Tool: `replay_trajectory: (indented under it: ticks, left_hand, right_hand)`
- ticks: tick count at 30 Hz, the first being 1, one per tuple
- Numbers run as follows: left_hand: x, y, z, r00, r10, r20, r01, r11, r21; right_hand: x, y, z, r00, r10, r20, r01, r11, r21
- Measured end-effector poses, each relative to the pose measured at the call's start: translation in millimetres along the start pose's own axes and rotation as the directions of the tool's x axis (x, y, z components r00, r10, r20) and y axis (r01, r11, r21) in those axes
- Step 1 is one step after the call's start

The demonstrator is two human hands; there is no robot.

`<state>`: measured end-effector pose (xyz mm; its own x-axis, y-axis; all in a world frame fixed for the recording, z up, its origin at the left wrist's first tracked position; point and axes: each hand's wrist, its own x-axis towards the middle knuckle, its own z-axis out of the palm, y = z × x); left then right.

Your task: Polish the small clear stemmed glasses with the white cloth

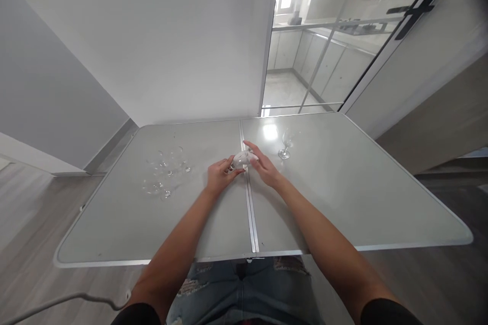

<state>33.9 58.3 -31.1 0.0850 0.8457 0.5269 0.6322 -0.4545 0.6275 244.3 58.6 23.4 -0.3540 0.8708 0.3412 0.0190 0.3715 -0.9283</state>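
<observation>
Over the table's middle seam, a clear stemmed glass (241, 159) lies on its side between my hands. My left hand (220, 174) is closed around its left end. On the opposite end, my right hand (266, 167) has its fingers and thumb curled around the glass. Something whitish shows near the right fingers, but I cannot tell whether it is a cloth or a reflection. A second stemmed glass (284, 152) stands upright just beyond my right hand. Several clear glasses (168, 171) form a cluster to the left, some apparently lying down; their outlines are faint.
The pale folding table (343, 198) has a metal rim and a metal seam (251, 223) down its middle. Behind it rise a white wall (183, 45) and a glass-paned door (324, 56) with a black handle (417, 12). A cable (68, 298) hangs at lower left.
</observation>
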Motion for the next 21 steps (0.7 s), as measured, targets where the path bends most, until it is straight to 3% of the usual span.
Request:
replay_trajectory:
  ticks: [3,5,10,14,18,21]
  left_hand:
    - [0,-3,1.5,1.000,0.013,-0.014,-0.013,0.998,0.056]
    - [-1,-4,2.3,1.000,0.028,-0.009,-0.027,0.995,0.094]
    - [-2,-4,2.7,0.997,0.051,0.063,-0.056,0.995,0.082]
    - [-2,-6,4.0,0.997,0.058,0.056,-0.062,0.996,0.071]
    - [-2,-10,6.6,0.998,0.060,-0.003,-0.059,0.989,0.134]
    - [-3,-12,8.2,0.996,0.092,-0.022,-0.086,0.976,0.202]
  right_hand:
    - [1,1,-1,0.995,-0.030,0.097,0.045,0.987,-0.155]
    - [2,2,-2,0.996,0.000,0.091,0.017,0.984,-0.179]
    - [2,3,-3,0.992,0.129,0.019,-0.129,0.991,0.019]
    - [-1,3,-4,0.989,0.139,-0.049,-0.132,0.983,0.130]
    - [0,7,0,1.000,-0.012,0.005,0.013,0.993,-0.116]
    - [3,10,4,0.998,-0.038,0.045,0.049,0.960,-0.277]
